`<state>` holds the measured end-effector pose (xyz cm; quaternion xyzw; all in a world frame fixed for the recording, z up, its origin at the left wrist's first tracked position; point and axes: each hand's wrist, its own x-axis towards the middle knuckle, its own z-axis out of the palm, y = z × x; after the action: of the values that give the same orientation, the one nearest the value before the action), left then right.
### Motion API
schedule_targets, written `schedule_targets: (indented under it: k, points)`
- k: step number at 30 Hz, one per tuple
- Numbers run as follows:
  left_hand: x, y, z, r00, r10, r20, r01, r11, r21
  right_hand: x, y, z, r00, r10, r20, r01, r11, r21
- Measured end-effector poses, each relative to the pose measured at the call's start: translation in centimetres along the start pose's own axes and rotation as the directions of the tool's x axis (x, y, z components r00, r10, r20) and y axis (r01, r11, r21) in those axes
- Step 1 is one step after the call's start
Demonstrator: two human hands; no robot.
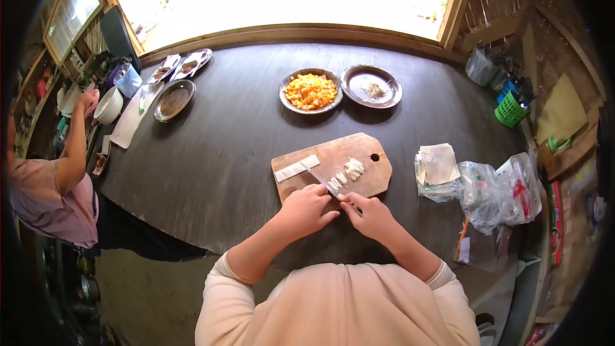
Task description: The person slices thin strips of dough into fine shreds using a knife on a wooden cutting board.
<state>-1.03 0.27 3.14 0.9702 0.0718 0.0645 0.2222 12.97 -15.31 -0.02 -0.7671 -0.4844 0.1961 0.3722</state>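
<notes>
A wooden cutting board (291, 154) lies on the dark table in front of me. My right hand (369, 214) is closed around a knife (318, 176), whose blade points up and left across the board. My left hand (307, 208) is close beside the blade at the board's lower edge, fingers bent and pressed down; whatever they press on is hidden. Chopped white pieces (352, 168) form a small heap with a short row of strips to the right of the blade. On the upper left of the board rests a flat white slab (297, 168), with lines across it.
Beyond the board are a bowl of orange chunks (311, 91) and a plate with small dry bits (389, 91). Clear plastic bags (490, 195) and stacked pale squares (439, 164) lie right. A dark oval plate (174, 100) stands left, near another person (54, 186).
</notes>
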Motion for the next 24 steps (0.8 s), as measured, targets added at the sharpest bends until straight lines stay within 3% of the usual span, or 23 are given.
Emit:
schedule_targets:
  k: [2,7,9,13,18,19,21,24]
  points:
    - [0.1,0.1,-0.3,0.996,-0.042,0.082,0.038,0.998,0.043,-0.3,0.2,-0.1,1.0,0.006,0.011,-0.006,0.999,0.039]
    - [0.0,-0.2,0.2,0.999,-0.024,0.045,0.023,0.999,0.027,-0.2,-0.2,-0.1,1.0,0.022,0.019,-0.025,0.992,0.126]
    - [0.0,-0.1,0.3,0.999,-0.017,0.037,0.017,1.0,0.019,-0.1,-0.8,-0.1,0.996,0.083,0.034,-0.082,0.996,-0.048]
    - [0.0,0.1,-0.2,0.998,-0.028,0.061,0.026,0.999,0.025,-0.3,-1.2,-0.5,0.998,0.064,0.029,-0.062,0.997,-0.04]
    - [0.0,0.0,-0.1,0.998,-0.021,0.062,0.019,0.999,0.036,-0.5,-0.6,-0.5,0.996,0.077,0.049,-0.082,0.991,0.11]
    - [0.0,0.0,-0.1,0.998,-0.029,0.06,0.026,0.999,0.034,-0.5,-0.5,-0.3,0.995,0.082,0.051,-0.088,0.99,0.111]
    - [0.0,0.1,0.1,0.998,-0.034,0.062,0.032,0.999,0.028,-0.3,-0.7,-0.1,0.998,0.058,0.027,-0.057,0.997,-0.061]
    - [0.0,-0.2,0.3,0.999,-0.017,0.041,0.016,0.999,0.032,0.0,-0.7,-0.1,0.998,0.048,0.032,-0.048,0.999,-0.01]
